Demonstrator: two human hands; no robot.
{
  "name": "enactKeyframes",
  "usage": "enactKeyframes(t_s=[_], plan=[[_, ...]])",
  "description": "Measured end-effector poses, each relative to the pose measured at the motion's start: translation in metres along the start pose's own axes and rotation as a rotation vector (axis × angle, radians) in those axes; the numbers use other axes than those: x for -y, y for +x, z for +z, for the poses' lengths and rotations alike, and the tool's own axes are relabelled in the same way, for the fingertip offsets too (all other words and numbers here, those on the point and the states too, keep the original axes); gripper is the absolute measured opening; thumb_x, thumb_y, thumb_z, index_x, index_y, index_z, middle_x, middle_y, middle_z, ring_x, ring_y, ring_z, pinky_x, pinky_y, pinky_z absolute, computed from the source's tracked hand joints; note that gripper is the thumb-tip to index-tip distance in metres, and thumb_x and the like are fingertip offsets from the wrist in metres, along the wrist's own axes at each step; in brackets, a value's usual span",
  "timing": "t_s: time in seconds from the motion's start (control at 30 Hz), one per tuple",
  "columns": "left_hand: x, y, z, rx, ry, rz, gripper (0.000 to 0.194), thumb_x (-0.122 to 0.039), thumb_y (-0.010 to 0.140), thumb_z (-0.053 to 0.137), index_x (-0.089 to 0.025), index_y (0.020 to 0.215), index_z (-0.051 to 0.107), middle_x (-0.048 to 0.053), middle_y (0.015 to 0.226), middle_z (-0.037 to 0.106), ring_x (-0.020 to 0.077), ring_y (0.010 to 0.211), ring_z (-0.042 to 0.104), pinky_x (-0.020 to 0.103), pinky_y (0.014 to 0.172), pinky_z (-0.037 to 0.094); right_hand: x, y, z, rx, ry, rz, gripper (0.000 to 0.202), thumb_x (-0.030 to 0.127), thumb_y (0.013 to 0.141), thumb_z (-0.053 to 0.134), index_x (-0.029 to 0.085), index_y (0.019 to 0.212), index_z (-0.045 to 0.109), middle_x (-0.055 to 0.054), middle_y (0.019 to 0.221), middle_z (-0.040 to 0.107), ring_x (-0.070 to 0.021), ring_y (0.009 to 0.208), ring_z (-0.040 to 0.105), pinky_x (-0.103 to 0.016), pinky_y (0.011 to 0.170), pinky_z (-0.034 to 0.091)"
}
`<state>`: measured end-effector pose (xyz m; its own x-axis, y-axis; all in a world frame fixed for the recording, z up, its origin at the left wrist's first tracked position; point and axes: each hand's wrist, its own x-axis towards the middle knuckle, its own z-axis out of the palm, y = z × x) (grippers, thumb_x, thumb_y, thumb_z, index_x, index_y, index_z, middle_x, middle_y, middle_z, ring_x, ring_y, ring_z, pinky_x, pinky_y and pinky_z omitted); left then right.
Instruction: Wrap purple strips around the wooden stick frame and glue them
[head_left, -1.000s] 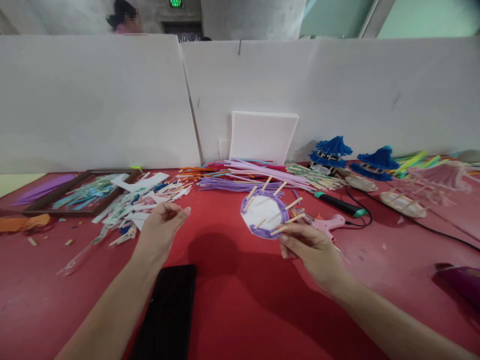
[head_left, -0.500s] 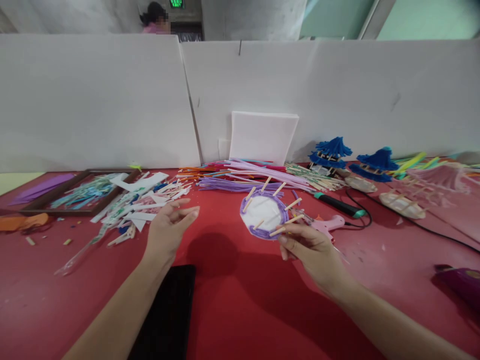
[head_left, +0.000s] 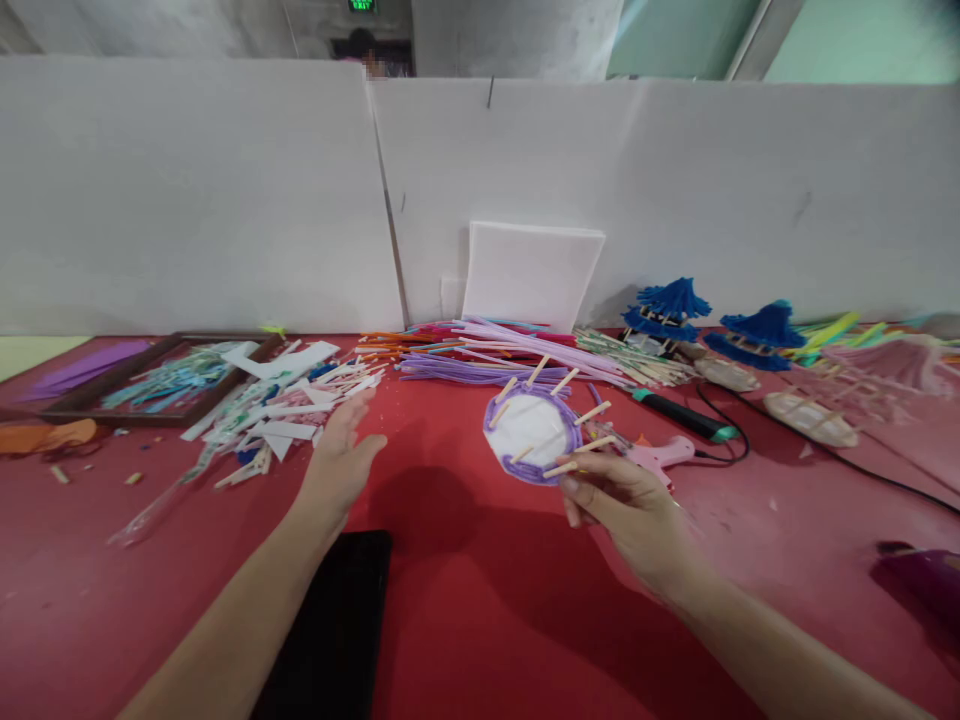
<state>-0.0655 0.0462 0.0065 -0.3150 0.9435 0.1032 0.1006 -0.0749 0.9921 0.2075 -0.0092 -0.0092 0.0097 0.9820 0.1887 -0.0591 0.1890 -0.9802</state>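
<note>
White partition panels edge the red table, a green exit sign glowing beyond

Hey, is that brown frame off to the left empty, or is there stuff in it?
It has stuff in it: pale blue and green strips lie heaped inside the brown frame.

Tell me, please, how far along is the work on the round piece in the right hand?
Done: the round piece has a purple border and several sticks. In hand: the right hand holds it by the edge; the left hand is open, empty. Left, perhaps: a top, which the blue model has and this one lacks.
</note>
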Motion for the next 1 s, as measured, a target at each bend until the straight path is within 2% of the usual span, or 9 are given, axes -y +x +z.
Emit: enactKeyframes(t_s=[0.1,0.13,0.2,0.27,0.33,0.4,0.57,0.77,1.0], plan=[[-0.009,-0.013,0.007,0.115,-0.045,-0.076,0.051,-0.023,0.065,0.064,-0.017,0.115,0.054,0.011,0.115,0.063,0.0138,0.068,0.062,0.041,0.085,0.048,-0.001,-0.001,0.000,0.013,-0.001,-0.005,0.011,0.029,0.072,0.071,0.021,0.080,0.073,0.004,0.051,0.057,-0.0092,0.044,0.053,-0.024,0.045,0.042],[-0.013,-0.020,0.010,0.218,-0.023,-0.132,0.058,-0.022,0.064,0.066,-0.018,0.120,0.051,0.012,0.122,0.061,0.0126,0.066,0.061,0.042,0.082,0.049,-0.002,-0.001,0.000,0.022,-0.002,-0.005,0.011,0.029,0.072,0.071,0.021,0.081,0.073,0.003,0.051,0.058,-0.0093,0.044,0.053,-0.024,0.046,0.043],[-0.019,-0.040,0.019,0.469,-0.077,-0.264,0.073,-0.021,0.063,0.071,-0.023,0.131,0.041,0.014,0.134,0.052,0.0168,0.078,0.065,0.042,0.082,0.050,-0.002,-0.002,0.001,0.053,-0.005,-0.014,0.011,0.028,0.073,0.071,0.021,0.081,0.073,0.003,0.056,0.059,-0.0092,0.045,0.054,-0.024,0.047,0.045],[-0.022,-0.059,0.030,0.630,-0.202,-0.301,0.100,-0.017,0.064,0.072,-0.028,0.144,0.013,0.016,0.133,0.052,0.0235,0.102,0.061,0.041,0.085,0.048,-0.003,-0.004,0.001,0.109,-0.010,-0.039,0.011,0.027,0.075,0.070,0.023,0.084,0.073,0.001,0.066,0.063,-0.0084,0.046,0.055,-0.023,0.048,0.046],[-0.022,-0.074,0.040,0.740,-0.302,-0.255,0.118,-0.016,0.068,0.072,-0.031,0.143,-0.018,0.014,0.129,0.055,0.0241,0.110,0.058,0.043,0.092,0.045,-0.003,-0.006,0.002,0.197,-0.038,-0.068,0.012,0.026,0.078,0.068,0.024,0.088,0.073,-0.001,0.076,0.066,-0.0077,0.048,0.056,-0.022,0.048,0.047],[-0.020,-0.082,0.046,0.778,-0.338,-0.211,0.123,-0.015,0.070,0.072,-0.032,0.139,-0.028,0.013,0.131,0.054,0.0242,0.117,0.054,0.045,0.099,0.040,-0.002,-0.008,0.002,0.279,-0.090,-0.104,0.014,0.025,0.080,0.066,0.024,0.091,0.073,-0.003,0.081,0.066,-0.0073,0.050,0.055,-0.021,0.047,0.047],[-0.014,-0.082,0.047,0.780,-0.332,-0.133,0.103,-0.014,0.069,0.072,-0.027,0.144,0.001,0.014,0.141,0.041,0.0260,0.125,0.046,0.040,0.103,0.038,0.003,-0.008,0.003,0.327,-0.249,-0.181,0.017,0.026,0.082,0.063,0.020,0.095,0.072,-0.005,0.082,0.066,-0.0084,0.053,0.054,-0.021,0.048,0.047],[-0.009,-0.080,0.044,0.751,-0.332,-0.155,0.092,-0.012,0.070,0.071,-0.031,0.139,0.013,0.012,0.145,0.032,0.0240,0.125,0.046,0.036,0.098,0.043,0.004,-0.006,0.002,0.342,-0.376,-0.248,0.018,0.025,0.083,0.063,0.023,0.098,0.071,-0.005,0.087,0.068,-0.0149,0.073,0.062,-0.026,0.062,0.050],[-0.015,-0.079,0.044,0.755,-0.248,-0.170,0.072,-0.018,0.070,0.071,-0.026,0.127,0.028,0.010,0.125,0.050,0.0230,0.111,0.056,0.033,0.088,0.049,0.006,-0.008,0.003,0.380,-0.399,-0.334,0.015,0.023,0.082,0.064,0.021,0.095,0.070,-0.004,0.079,0.065,-0.0149,0.072,0.060,-0.026,0.066,0.048]])
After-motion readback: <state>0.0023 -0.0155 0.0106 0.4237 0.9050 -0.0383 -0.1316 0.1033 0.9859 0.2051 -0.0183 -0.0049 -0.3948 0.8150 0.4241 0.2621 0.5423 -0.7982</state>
